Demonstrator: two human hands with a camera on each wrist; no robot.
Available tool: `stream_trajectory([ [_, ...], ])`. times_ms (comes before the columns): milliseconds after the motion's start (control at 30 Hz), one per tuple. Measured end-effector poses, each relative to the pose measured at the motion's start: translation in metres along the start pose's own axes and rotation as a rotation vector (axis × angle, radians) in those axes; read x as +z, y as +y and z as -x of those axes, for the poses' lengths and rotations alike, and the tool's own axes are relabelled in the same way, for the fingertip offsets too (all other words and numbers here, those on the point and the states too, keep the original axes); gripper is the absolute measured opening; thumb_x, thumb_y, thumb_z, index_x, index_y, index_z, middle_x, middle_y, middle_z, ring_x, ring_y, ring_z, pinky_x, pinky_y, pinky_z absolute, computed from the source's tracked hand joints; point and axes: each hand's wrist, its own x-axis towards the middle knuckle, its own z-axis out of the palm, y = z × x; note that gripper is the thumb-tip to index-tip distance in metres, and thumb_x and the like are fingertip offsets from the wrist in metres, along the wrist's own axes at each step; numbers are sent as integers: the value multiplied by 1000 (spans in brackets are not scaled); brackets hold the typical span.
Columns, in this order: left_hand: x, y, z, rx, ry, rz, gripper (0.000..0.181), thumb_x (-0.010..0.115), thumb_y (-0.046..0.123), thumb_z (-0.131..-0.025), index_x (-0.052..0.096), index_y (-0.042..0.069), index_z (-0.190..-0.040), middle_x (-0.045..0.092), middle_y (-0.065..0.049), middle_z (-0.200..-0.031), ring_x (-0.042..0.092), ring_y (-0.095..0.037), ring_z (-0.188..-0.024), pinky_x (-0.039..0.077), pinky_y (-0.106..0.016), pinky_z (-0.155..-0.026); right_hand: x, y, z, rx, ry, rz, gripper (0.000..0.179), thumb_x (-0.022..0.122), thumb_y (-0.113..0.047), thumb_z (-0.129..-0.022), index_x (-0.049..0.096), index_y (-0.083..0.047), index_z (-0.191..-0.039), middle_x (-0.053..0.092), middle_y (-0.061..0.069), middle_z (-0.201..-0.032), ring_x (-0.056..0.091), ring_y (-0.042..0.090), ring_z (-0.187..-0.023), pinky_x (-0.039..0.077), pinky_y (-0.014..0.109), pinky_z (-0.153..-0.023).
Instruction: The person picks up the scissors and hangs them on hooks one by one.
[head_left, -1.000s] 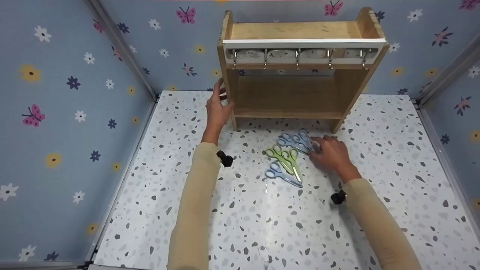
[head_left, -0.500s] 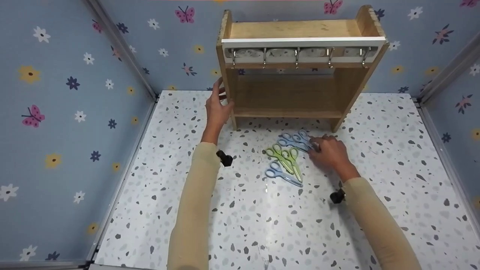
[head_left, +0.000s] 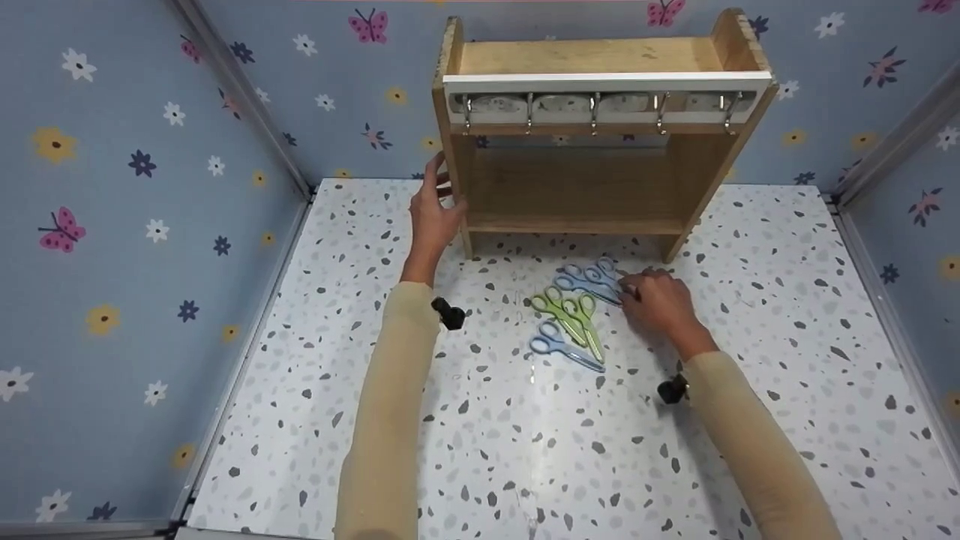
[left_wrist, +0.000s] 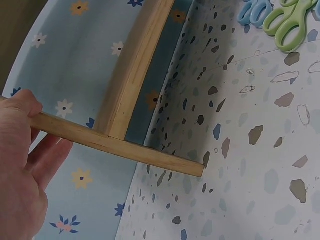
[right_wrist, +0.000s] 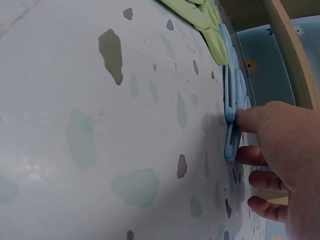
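Observation:
My left hand (head_left: pixel 435 217) holds the left side panel of a small wooden shelf rack (head_left: pixel 574 226), thumb on the front edge and fingers along its outer face. In the left wrist view the thumb and fingers of the left hand (left_wrist: pixel 22 155) lie on either side of the panel (left_wrist: pixel 150 156). My right hand (head_left: pixel 664 307) pinches the blade end of blue scissors (head_left: pixel 589 281) lying in front of the rack. The right wrist view shows its thumb (right_wrist: pixel 250 119) and index finger at the blue blade covers (right_wrist: pixel 231 142). Just nearer lie green scissors (head_left: pixel 574 319) and another blue pair (head_left: pixel 566 349).
A white rail with several metal hooks (head_left: pixel 594 112) runs across the rack's upper front. The rack stands on a speckled white tabletop (head_left: pixel 495 427) near the back wall (head_left: pixel 375 97). Patterned panels (head_left: pixel 135 285) enclose the left and right sides too.
My right index finger has drawn in toward the thumb at the blue scissors' tips, whose blades now lie closer together. The left hand keeps its hold on the rack.

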Motion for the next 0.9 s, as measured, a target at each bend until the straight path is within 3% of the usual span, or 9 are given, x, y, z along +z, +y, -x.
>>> stream_trajectory([
  [200,0,1,-1,-5,1,4,80,72,6,-106,35,17,-176,61,-22,-165,69,-41,-142,57,-58,-122,2,-2,-1,7,-5,-7,37,72,-24,-108,78,-7,-140,77,26,-132,70,49,-123,56,66,-104],
  [400,0,2,-1,-40,-7,-9,80,72,7,-107,34,21,-177,60,-17,-167,68,-36,-144,57,-52,-124,3,-4,-1,17,3,-14,36,71,-23,-106,79,-7,-137,76,25,-129,70,49,-122,55,69,-105],
  [633,0,0,1,3,4,-14,79,71,7,-107,35,16,-176,62,-21,-164,68,-39,-143,57,-53,-123,4,-4,-2,-1,37,22,38,72,-21,-101,79,-3,-134,77,26,-129,70,52,-121,57,70,-100],
  [900,0,0,1,-7,-2,-10,80,72,8,-107,35,17,-176,63,-21,-163,68,-39,-143,57,-53,-123,7,-2,-2,6,62,-22,38,71,-18,-99,74,-4,-135,79,25,-126,71,53,-120,56,70,-101],
])
